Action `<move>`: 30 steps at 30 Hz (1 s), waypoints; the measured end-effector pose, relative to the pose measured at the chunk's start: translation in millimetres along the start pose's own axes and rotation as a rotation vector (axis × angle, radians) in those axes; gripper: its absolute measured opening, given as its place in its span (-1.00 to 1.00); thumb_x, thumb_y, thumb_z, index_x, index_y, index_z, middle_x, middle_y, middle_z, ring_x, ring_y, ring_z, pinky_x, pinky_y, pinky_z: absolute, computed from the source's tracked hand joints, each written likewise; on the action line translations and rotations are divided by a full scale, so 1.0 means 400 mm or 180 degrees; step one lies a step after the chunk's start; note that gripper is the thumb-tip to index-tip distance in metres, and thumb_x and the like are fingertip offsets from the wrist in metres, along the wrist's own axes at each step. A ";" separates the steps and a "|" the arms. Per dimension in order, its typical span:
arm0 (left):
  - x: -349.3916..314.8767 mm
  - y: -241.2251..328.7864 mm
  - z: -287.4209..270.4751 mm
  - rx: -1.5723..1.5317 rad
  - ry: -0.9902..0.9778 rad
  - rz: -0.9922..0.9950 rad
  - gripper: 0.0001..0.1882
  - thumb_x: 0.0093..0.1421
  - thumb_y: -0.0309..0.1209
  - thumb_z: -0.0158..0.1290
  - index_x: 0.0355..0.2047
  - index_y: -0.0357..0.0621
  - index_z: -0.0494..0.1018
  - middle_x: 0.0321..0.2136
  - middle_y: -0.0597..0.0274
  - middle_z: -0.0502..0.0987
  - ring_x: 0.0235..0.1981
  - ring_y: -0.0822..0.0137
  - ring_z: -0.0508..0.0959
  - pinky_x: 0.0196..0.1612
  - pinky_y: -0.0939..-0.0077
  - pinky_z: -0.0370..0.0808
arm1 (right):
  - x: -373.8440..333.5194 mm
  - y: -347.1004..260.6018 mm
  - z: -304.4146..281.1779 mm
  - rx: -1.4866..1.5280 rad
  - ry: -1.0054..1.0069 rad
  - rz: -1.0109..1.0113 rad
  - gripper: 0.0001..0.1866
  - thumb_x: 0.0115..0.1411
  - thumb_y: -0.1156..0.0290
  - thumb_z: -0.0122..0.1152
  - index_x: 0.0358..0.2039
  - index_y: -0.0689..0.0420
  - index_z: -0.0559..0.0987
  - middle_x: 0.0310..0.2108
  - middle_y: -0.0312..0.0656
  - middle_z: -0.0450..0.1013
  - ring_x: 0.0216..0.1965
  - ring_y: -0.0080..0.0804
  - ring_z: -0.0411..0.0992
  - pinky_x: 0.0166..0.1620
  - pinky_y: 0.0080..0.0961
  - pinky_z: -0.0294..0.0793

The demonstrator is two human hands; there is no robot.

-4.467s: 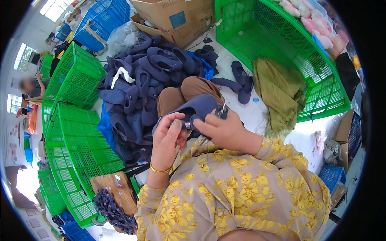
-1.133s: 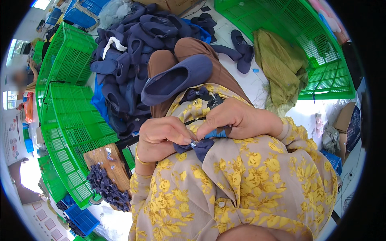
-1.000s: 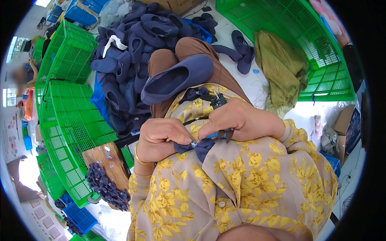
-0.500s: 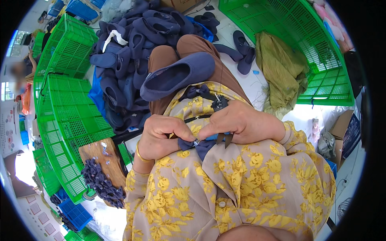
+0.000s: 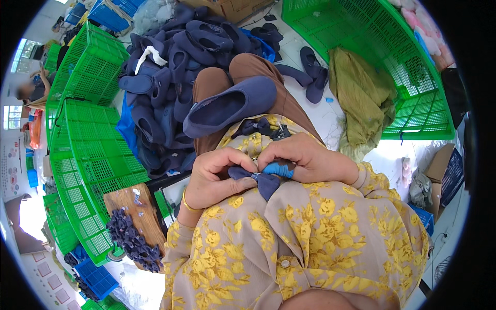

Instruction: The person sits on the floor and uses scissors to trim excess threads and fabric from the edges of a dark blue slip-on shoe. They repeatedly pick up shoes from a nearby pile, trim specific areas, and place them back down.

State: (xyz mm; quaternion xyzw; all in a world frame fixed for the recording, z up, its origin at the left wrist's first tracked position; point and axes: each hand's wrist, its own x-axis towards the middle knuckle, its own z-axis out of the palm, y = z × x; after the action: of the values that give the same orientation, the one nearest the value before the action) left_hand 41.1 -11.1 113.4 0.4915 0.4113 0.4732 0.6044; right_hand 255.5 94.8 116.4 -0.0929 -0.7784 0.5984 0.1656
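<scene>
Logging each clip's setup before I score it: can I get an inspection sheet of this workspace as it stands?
Surface: no table; work is done on the lap, over a yellow-flowered dress; white floor around it.
Job's things: small navy fabric bow pinched between both hands; navy slipper lying across the knee; second bow on the lap beyond the hands.
Clutter: heap of navy slippers; pile of bows on a wooden board; olive cloth.
Grippers: left hand and right hand both closed on the bow; blue tape on a right fingertip.
Cables: nothing seen.
Surroundings: green plastic crates left and upper right; cardboard boxes; another person at far left.
</scene>
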 end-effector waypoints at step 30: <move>0.010 0.002 -0.010 0.0248 -0.0077 -0.0308 -0.81 0.02 -0.60 0.22 -0.33 -0.27 0.49 -0.38 0.26 0.54 -0.38 0.51 0.50 -0.28 0.66 0.41 | 0.007 0.031 -0.003 0.0021 -0.0257 -0.0137 -0.69 0.07 0.57 0.18 -0.12 0.11 0.48 -0.36 -0.23 0.47 -0.40 -0.36 0.46 -0.38 -0.51 0.38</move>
State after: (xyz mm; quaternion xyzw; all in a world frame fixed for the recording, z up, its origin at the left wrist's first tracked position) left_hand 38.2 -6.2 113.4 0.4999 0.4453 0.4211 0.6120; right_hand 252.7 100.2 105.0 -0.0513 -0.7843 0.6005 0.1472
